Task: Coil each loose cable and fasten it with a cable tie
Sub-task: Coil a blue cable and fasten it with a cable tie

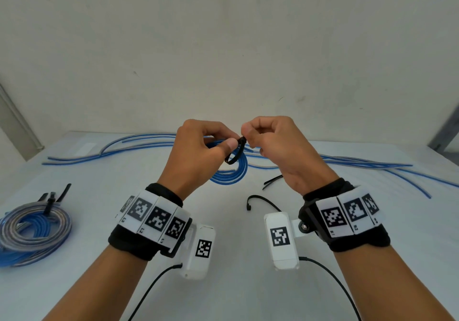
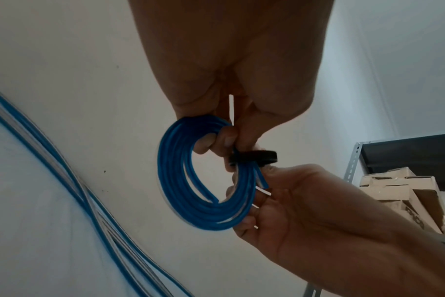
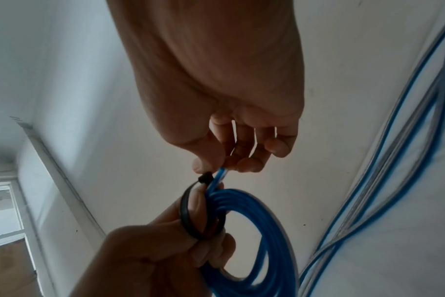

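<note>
1. White table (image 1: 74, 283), pale wall (image 1: 223, 35) behind it.
2. Grey metal shelf rack (image 2: 353, 160) off to one side; dark board on top.
3. Cardboard boxes (image 2: 399, 191) stacked on the rack, one tilted.
4. Window (image 3: 0, 211) at far left, bright outside.
5. White label (image 1: 85, 148) lying flat on table, far left.

Storeroom: metal shelving (image 2: 353, 166), cardboard boxes (image 2: 399, 191).
</note>
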